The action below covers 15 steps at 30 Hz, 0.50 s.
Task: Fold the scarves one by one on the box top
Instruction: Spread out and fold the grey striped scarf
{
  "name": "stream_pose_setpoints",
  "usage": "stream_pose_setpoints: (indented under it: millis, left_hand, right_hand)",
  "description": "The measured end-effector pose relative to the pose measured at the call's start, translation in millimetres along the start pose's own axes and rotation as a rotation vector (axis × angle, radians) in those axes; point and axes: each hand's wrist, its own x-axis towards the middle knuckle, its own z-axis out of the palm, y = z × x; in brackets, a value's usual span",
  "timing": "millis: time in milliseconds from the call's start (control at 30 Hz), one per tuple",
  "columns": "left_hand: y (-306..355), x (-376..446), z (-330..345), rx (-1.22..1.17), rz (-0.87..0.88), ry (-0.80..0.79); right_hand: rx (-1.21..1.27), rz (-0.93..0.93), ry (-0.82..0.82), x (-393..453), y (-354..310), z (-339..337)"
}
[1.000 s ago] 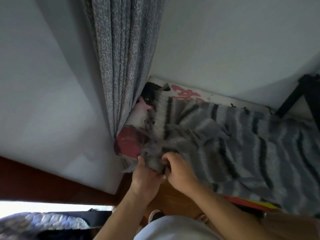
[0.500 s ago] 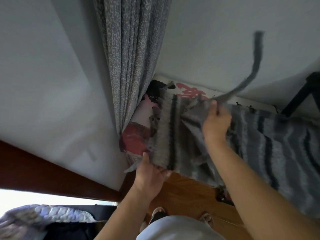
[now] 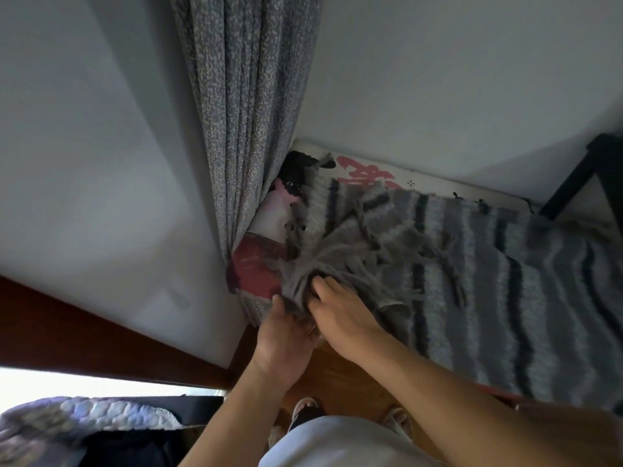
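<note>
Scarf [image 3: 505, 291] first: it's a grey knit one with dark stripes, spread across most of the box top [image 3: 371, 170] and hanging a bit over the near edge on the right. Its fringed end [image 3: 340, 264] is folded back and bunched up near the box's left front corner, tassels fanning out over the striped part.

Both hands are right at that bunch, pretty much touching each other. The left hand [image 3: 283, 342] comes up from below with its thumb on top of the grey fabric, pinching the edge of it. The right hand [image 3: 344, 311] lies on the bunch just beside it, fingers curled down into the tassels, so it looks like it's gripping them too, though the fingertips are buried in the wool.

The box top itself has a printed picture, red lettering at the back and a pink and black figure at the left end where the scarf doesn't cover it.

Around that: a blue-grey speckled curtain [image 3: 249, 112] hangs down touching the box's left end, white wall behind, wooden floor [image 3: 340, 375] below with the person's shoes [image 3: 303, 409] showing, and a dark frame [image 3: 583, 173] at the far right.
</note>
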Motion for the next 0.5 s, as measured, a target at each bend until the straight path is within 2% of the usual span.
stream_pose_setpoints:
  millis: [133, 233, 400, 500]
  left_hand:
    - [2.4, -3.5, 4.9, -0.010, 0.035, 0.012]
    - [6.2, -4.5, 4.9, -0.062, 0.034, 0.005]
    - [1.0, -6.3, 12.0, 0.016, 0.014, -0.022]
    - [0.8, -1.4, 9.4, -0.007, -0.026, -0.040]
  right_hand:
    - [-0.080, 0.210, 0.015, -0.4, -0.5, 7.1]
    - [-0.052, 0.310, 0.040, -6.4, 16.0, 2.8]
    - [0.096, 0.103, 0.109, 0.6, 5.2, 5.5]
    - [0.157, 0.155, 0.125, 4.7, -8.0, 12.3]
